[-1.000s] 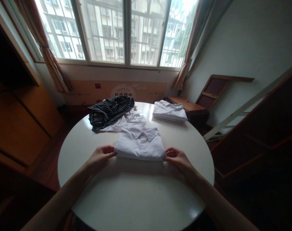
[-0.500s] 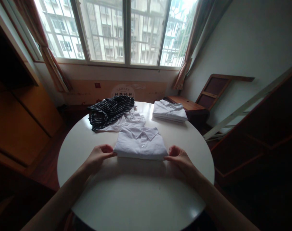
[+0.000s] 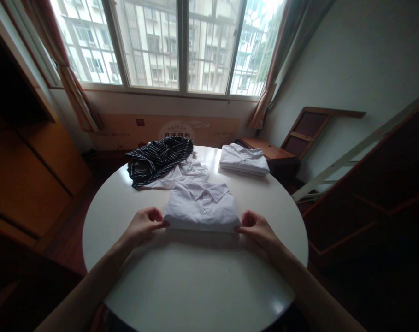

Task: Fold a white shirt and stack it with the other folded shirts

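Observation:
A folded white shirt [image 3: 203, 207] lies on the round white table [image 3: 195, 281], its collar pointing away from me and a button showing below the collar. My left hand [image 3: 147, 223] pinches the shirt's near left corner between thumb and fingers. At the near right corner, my right hand [image 3: 255, 226] pinches the fabric in the same way. The shirt's near edge runs straight between both hands, close to the tabletop.
Behind the shirt sits a loose heap with a black striped garment [image 3: 161, 157] over a crumpled white garment [image 3: 185, 173]. A stack of folded white shirts [image 3: 244, 159] rests at the table's far right. Beyond stand a wooden stool or bench [image 3: 268, 148] and a window.
The shirt's near edge has come down slightly onto the table, still pinched at both corners. My hands have shifted only a little.

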The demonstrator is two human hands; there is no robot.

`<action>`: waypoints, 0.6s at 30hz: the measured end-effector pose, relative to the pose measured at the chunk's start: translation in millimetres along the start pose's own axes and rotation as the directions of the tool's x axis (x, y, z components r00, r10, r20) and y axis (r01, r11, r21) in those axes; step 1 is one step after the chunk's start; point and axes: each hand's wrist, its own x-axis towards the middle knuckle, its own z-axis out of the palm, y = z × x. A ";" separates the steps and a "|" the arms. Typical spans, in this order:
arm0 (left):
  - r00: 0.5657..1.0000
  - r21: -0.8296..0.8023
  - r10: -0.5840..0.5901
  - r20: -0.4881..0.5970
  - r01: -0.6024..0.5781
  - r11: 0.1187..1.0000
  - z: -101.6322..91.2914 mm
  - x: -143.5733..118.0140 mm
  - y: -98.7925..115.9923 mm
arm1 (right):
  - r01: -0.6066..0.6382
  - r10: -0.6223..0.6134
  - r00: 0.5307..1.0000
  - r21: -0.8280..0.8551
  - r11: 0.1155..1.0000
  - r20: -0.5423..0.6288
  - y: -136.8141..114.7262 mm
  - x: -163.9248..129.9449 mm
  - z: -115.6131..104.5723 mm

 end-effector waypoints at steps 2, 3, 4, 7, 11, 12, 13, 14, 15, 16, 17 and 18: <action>1.000 0.078 -0.014 0.027 0.012 0.997 -0.7 -0.8 3.1 | 0.010 -0.009 1.000 -0.073 0.997 0.025 0.3 0.3 -1.0; 0.999 0.104 -0.012 0.051 0.006 0.995 -1.6 -1.0 4.4 | 0.017 -0.013 0.999 -0.108 0.994 0.044 0.5 0.4 -1.9; 0.997 0.116 -0.003 0.083 -0.007 0.993 -2.9 -1.0 5.2 | 0.023 -0.015 0.998 -0.135 0.991 0.062 0.8 0.6 -3.1; 0.983 0.083 0.030 0.183 -0.046 0.996 -6.9 -0.2 5.2 | 0.011 0.006 0.992 -0.133 0.991 0.123 1.9 1.1 -7.2; 0.980 0.027 0.000 0.199 -0.006 1.000 -7.8 0.1 3.2 | -0.026 0.034 0.980 -0.045 0.999 0.195 2.0 1.1 -10.8; 0.981 0.010 -0.008 0.192 0.007 1.000 -7.4 -0.1 3.1 | -0.037 0.042 0.978 -0.026 0.999 0.205 1.8 1.0 -11.3; 0.983 -0.008 -0.016 0.185 0.018 1.000 -7.1 -0.3 3.1 | -0.051 0.052 0.976 -0.011 0.999 0.212 1.7 1.0 -11.6; 0.983 -0.027 -0.025 0.181 0.030 0.999 -6.7 -0.4 3.2 | -0.066 0.064 0.974 -0.001 0.998 0.215 1.9 1.0 -11.9; 0.983 -0.045 -0.034 0.179 0.043 0.998 -6.5 -0.3 3.3 | -0.077 0.075 0.973 0.004 0.997 0.219 2.4 1.0 -12.2; 0.983 -0.057 -0.044 0.176 0.055 0.997 -6.3 0.1 3.1 | -0.085 0.081 0.972 0.005 0.996 0.222 3.3 1.1 -12.3; 0.984 -0.061 -0.053 0.168 0.064 0.996 -6.0 0.6 2.6 | -0.086 0.084 0.971 0.003 0.996 0.224 4.4 1.3 -12.2; 0.986 -0.055 -0.058 0.156 0.067 0.996 -5.7 1.4 1.9 | -0.082 0.080 0.970 -0.001 0.997 0.228 5.6 1.5 -12.0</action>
